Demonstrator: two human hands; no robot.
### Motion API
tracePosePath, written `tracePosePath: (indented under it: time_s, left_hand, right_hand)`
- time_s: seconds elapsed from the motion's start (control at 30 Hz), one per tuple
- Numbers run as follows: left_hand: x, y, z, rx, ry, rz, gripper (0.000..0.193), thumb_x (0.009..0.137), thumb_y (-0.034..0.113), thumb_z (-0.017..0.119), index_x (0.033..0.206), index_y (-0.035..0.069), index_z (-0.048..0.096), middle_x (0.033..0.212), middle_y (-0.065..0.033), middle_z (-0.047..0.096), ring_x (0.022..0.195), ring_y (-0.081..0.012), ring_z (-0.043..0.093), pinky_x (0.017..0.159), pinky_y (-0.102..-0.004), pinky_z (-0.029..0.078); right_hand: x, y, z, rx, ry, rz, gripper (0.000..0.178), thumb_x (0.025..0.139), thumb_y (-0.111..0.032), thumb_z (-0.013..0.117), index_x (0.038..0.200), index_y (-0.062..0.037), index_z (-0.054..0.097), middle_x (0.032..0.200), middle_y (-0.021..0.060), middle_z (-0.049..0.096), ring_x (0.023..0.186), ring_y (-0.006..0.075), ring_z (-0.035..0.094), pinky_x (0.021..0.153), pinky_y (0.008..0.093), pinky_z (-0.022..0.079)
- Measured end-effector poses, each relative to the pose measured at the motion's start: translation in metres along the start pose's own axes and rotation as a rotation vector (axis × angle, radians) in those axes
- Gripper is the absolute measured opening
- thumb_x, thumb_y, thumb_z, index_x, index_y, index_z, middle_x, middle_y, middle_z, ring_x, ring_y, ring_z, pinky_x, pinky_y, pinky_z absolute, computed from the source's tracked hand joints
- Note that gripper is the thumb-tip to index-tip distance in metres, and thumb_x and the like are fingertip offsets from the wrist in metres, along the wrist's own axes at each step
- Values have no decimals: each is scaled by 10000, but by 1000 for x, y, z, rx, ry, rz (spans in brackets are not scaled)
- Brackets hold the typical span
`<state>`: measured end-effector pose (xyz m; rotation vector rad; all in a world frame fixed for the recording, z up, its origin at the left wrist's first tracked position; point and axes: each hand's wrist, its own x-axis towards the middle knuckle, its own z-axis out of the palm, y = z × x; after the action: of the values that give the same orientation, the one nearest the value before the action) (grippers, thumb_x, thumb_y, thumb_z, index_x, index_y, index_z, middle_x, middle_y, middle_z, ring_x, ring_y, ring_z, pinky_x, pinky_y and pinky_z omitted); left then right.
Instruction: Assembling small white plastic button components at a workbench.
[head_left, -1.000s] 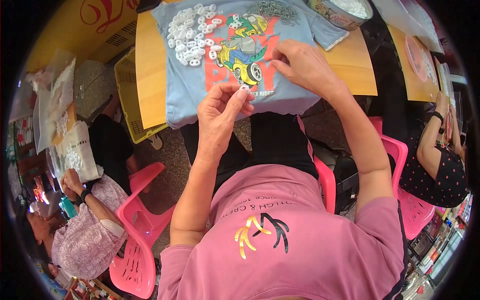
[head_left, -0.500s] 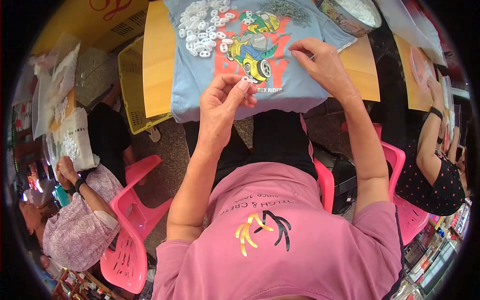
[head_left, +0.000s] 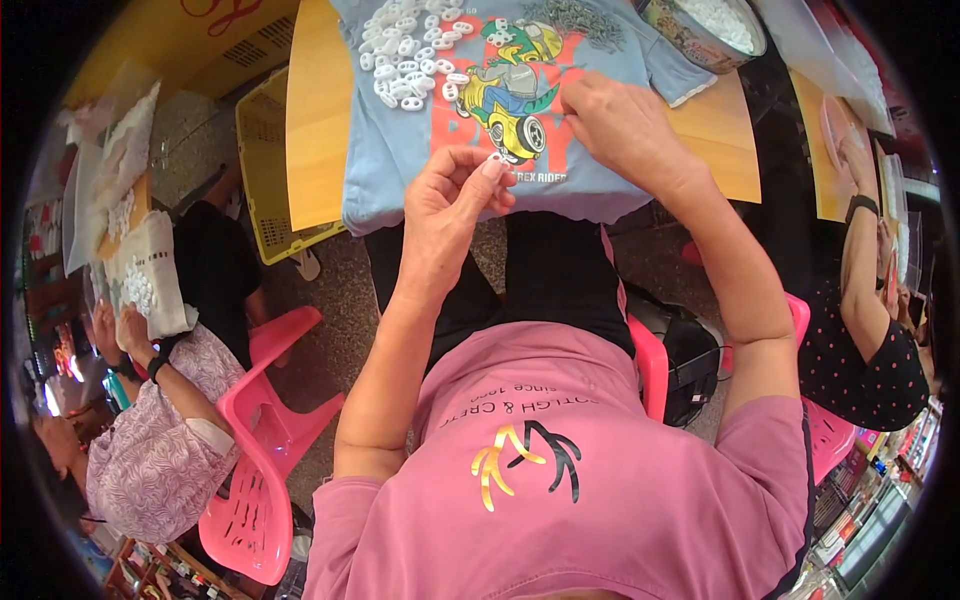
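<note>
My left hand (head_left: 455,195) pinches a small white plastic piece with holes (head_left: 497,160) between thumb and forefinger, just above the near edge of a blue T-shirt (head_left: 385,170) spread over the table. To its right, my right hand (head_left: 625,130) hovers over the shirt, fingers bent and drawn together; anything between its fingertips is hidden. A heap of white two-holed plastic pieces (head_left: 405,55) lies on the shirt at the far left. Farther back in the middle is a pile of small dark grey metal bits (head_left: 590,22), too fine to make out.
A round tin (head_left: 690,45) filled with white pieces stands at the back right of the wooden table (head_left: 318,130). A yellow basket (head_left: 270,170) sits left of it. People work on both sides; pink chairs (head_left: 255,440) stand near me.
My right hand has moved a little to the left and its fingers have curled inward. The left hand has stayed nearly still with the white piece.
</note>
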<state>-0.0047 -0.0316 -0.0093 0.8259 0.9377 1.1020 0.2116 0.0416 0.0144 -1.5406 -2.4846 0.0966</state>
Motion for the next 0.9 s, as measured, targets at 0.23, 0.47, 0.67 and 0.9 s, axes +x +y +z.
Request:
tracePosePath:
  time_s: [0.23,0.47,0.67,0.9]
  left_hand:
    - [0,3,0,2,12,-11,165,946,139,617,1008,-10,581,880,-91,660,735,-119,619,686,-257,521]
    - [2,3,-1,-26,3,-1,159,950,136,611,1006,-9,576,884,-90,664,732,-118,621,687,-256,524]
    - [1,8,10,-51,-13,50,164,951,139,612,1009,-10,573,883,-87,663,748,-114,623,693,-260,525]
    - [-2,22,25,-36,2,183,150,944,113,625,1002,-18,579,871,-65,654,757,-103,616,692,-245,515]
  right_hand:
    - [15,9,-8,104,-122,-76,101,802,-59,558,877,-4,598,839,172,643,839,376,620,726,459,489]
    - [4,21,-18,169,32,-134,135,859,-59,579,970,-2,630,852,145,648,750,305,635,695,382,495]
    - [-17,-17,-16,1168,-56,244,200,952,-174,615,984,23,631,872,34,634,678,86,575,638,236,479]
    - [-29,-60,-5,1536,98,278,202,964,-176,605,1035,13,617,869,45,633,700,89,574,647,244,507]
